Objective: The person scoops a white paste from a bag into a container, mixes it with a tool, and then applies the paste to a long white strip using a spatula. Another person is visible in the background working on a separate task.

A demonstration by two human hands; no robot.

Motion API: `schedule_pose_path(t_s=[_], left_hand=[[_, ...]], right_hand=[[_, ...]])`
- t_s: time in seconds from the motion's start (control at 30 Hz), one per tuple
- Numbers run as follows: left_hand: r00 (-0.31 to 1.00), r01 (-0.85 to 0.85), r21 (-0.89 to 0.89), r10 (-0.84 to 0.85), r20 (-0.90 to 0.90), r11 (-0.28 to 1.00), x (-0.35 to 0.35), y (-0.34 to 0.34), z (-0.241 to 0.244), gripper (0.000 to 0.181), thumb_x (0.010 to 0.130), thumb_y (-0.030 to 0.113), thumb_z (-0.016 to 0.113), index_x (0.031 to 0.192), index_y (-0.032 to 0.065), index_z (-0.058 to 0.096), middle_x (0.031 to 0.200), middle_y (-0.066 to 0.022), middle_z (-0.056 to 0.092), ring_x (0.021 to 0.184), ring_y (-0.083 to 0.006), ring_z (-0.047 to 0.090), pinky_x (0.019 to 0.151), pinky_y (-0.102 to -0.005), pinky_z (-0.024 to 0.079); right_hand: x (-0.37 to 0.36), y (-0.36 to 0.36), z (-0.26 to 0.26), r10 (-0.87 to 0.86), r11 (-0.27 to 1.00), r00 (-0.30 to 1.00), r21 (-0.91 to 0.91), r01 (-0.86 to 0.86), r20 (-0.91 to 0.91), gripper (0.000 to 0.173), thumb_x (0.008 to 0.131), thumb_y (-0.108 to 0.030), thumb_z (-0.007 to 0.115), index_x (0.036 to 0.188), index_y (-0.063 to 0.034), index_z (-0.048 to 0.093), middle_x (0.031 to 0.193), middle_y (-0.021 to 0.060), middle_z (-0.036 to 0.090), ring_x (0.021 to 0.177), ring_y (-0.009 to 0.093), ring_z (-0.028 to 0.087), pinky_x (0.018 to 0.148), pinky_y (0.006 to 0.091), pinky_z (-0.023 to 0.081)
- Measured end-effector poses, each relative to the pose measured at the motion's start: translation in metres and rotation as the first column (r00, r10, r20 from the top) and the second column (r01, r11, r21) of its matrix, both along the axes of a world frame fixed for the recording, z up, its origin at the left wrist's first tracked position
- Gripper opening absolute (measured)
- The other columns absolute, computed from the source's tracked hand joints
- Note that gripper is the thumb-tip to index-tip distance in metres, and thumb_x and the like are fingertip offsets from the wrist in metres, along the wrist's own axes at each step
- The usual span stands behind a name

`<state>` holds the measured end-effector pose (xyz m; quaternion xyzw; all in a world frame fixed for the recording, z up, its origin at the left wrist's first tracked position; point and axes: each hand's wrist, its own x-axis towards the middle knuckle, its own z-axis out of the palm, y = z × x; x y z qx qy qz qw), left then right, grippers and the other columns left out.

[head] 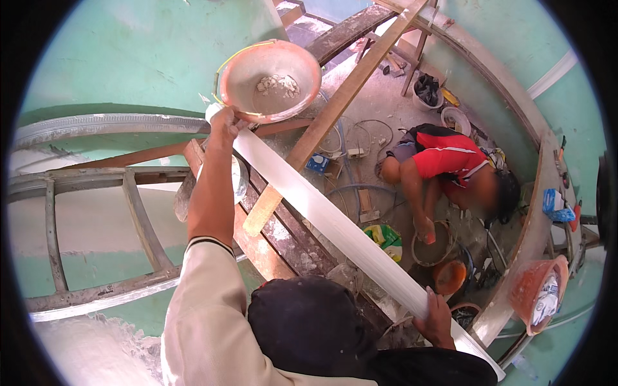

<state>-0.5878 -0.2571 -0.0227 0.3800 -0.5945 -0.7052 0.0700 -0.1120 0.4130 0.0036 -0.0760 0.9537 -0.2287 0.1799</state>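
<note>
My left hand (226,123) grips the upper left end of a long white moulding strip (309,198), its fingers close to the rim of an orange basin. The strip runs diagonally down to the lower right, where my right hand (434,316) grips it near its other end. Dried white lumps lie inside the orange basin (241,72), which has a yellow cord handle. Below the strip is a dark cap (309,323) on a head, with a beige sleeve (207,289) leading to my left arm. What the basin stands on is partly hidden.
Wooden planks (357,82) cross above the floor. A co-worker in a red shirt (449,154) bends over a round bucket (433,243) at the right. A ladder-like frame (130,217) is at the left. Another orange basin (524,289) holds a white bag; cables (345,144) trail across the floor.
</note>
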Motion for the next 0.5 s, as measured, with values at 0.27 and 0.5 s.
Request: schedule_pose_path(t_s=[0.27, 0.5], left_hand=[[0.971, -0.168, 0.077, 0.179, -0.161, 0.983, -0.046, -0.016, 0.013, 0.028, 0.093, -0.010, 0.054, 0.120, -0.0153, 0.058, 0.106, -0.0246, 0.068, 0.084, -0.0367, 0.076, 0.081, -0.0554, 0.071], [0.956, -0.245, -0.008, 0.240, -0.168, 0.970, -0.047, -0.037, 0.007, 0.035, 0.093, -0.009, 0.055, 0.128, -0.0166, 0.054, 0.115, -0.0274, 0.066, 0.092, -0.0391, 0.076, 0.085, -0.0580, 0.070]], right_hand=[[0.000, 0.000, -0.002, -0.015, 0.999, 0.999, 0.035, 0.014, 0.047, 0.102, 0.065, -0.018, 0.090, 0.156, -0.0038, 0.047, 0.113, 0.0212, 0.059, 0.101, 0.044, 0.064, 0.086, 0.0516, 0.054], [-0.005, -0.004, 0.001, 0.017, 1.000, 0.999, -0.017, -0.016, 0.039, 0.100, 0.066, -0.018, 0.090, 0.156, -0.0033, 0.047, 0.113, 0.0223, 0.060, 0.102, 0.045, 0.064, 0.087, 0.0521, 0.054]])
